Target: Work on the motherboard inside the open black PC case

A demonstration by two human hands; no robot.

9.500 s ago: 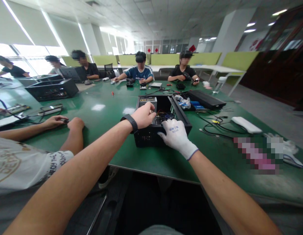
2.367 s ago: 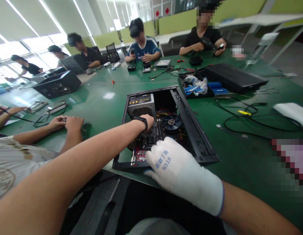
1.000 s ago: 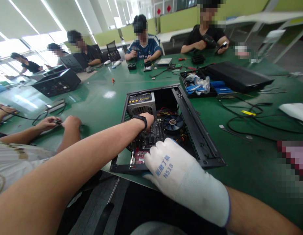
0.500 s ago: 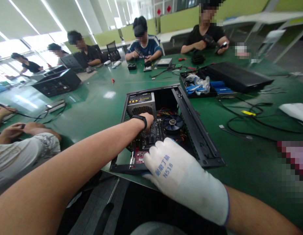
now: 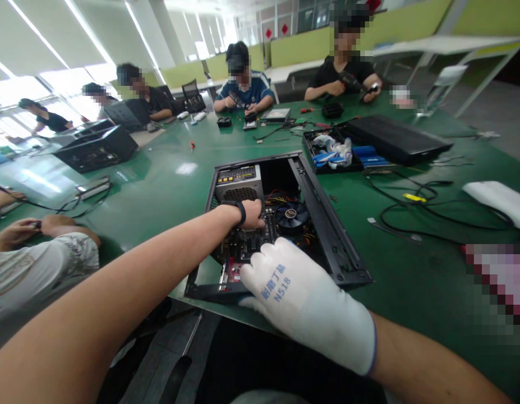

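An open black computer case (image 5: 332, 233) lies in front of me at the table's edge. My bare left hand (image 5: 253, 214), with a black band at the wrist, reaches inside over the motherboard (image 5: 251, 244). Its fingers are bent together, and their tips and anything in them are hidden. A white work glove covers my right hand (image 5: 280, 275), whose fingers curl over the near edge of the case. At the far left inside sits the power supply (image 5: 239, 178). The CPU fan (image 5: 291, 214) is right of my left hand. A red card (image 5: 233, 271) shows near the front.
Cables (image 5: 394, 219) lie to the right on the green table (image 5: 159, 191). Behind the case are a tray with gloves (image 5: 333, 151) and a black panel (image 5: 398, 137). Another case (image 5: 100, 147) stands far left. A neighbour's hands (image 5: 19, 233) are close on the left; several people sit opposite.
The view has shifted slightly, so the case and table appear a little further left. My left hand stays inside the case with its fingers turned slightly; my right hand keeps its place on the near edge.
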